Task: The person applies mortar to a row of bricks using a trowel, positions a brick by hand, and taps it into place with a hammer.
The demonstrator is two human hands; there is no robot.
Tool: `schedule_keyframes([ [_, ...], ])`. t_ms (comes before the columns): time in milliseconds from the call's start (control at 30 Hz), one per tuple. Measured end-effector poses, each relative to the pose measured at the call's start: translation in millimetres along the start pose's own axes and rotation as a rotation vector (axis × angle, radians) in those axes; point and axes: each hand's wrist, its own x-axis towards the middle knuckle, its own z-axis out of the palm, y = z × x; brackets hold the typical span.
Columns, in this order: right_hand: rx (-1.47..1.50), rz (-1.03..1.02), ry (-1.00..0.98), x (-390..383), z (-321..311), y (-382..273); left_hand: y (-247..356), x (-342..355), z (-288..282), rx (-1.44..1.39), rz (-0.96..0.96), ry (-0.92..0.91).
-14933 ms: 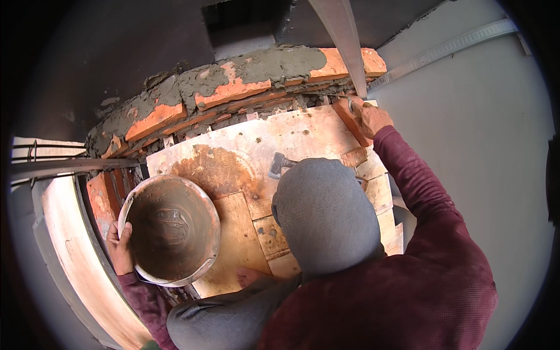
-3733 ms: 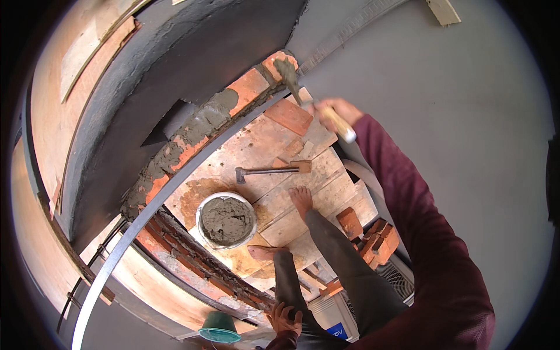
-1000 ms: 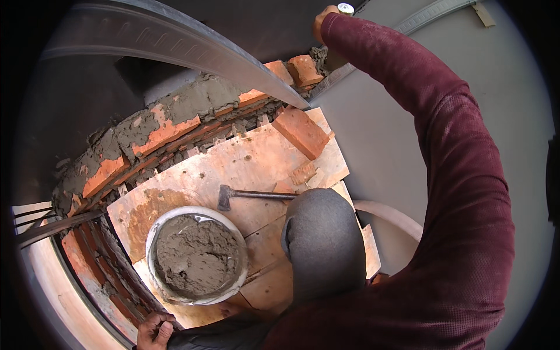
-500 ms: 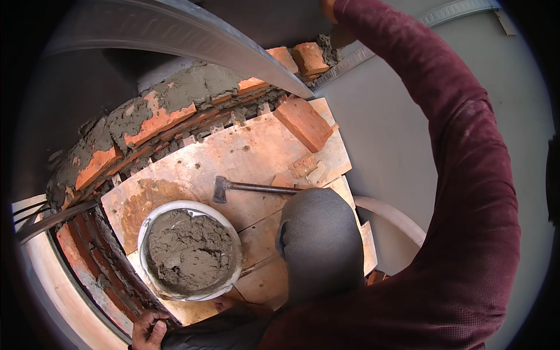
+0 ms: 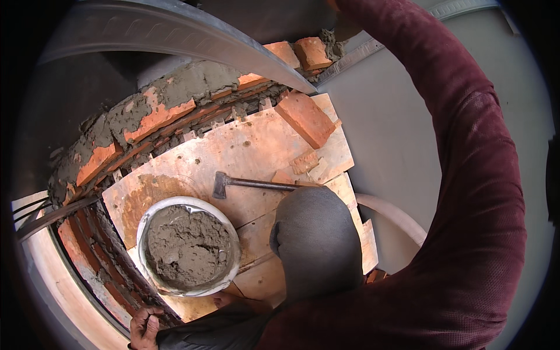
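Observation:
My left hand [image 5: 144, 328] is at the lower left, beside the low brick wall [image 5: 87, 256]. Its fingers are curled in, with the thumb alongside; whatever they might hold is hidden. My right arm [image 5: 466, 116], in a maroon sleeve, reaches up to the top edge. Only a sliver of my right hand [image 5: 333, 4] shows there, its fingers cut off by the frame. A white bucket [image 5: 235, 256] holding grey mortar [image 5: 186, 248] stands on the boards. Beyond it lies a hammer [image 5: 256, 184] with a dark head, its handle end running behind my knee [image 5: 318, 239].
A mortar-covered brick course [image 5: 160, 119] curves along the far left. On the boards [image 5: 192, 160] are a whole brick [image 5: 306, 118] and broken pieces [image 5: 304, 163]. A metal stud [image 5: 233, 41] slants across the top. Grey panel [image 5: 396, 134] lies to the right.
My right arm has shifted slightly up and right, and less of the right hand shows. The view has moved a little; bucket and hammer stay in place on the boards.

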Motion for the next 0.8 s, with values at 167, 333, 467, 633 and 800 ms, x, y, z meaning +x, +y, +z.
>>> schedule_keyframes([
  [167, 0.087, -0.002, -0.063, 7, 22, -19, -23, 6, -1, 0.109, 0.2, 0.276],
  [333, 0.035, -0.001, 0.007, -15, 32, -17, -56, 16, -25, -0.097, -0.058, 0.266],
  [467, -0.03, 0.034, 0.146, -32, -14, -13, -66, 31, -23, -0.144, 0.094, 0.305],
  [633, 0.268, 0.179, 0.116, -12, 50, -20, -75, 35, -9, -0.123, 0.155, 0.305],
  [800, -0.003, 0.071, 0.266, 0, 75, -1, -83, 39, -8, -0.164, -0.005, 0.195],
])
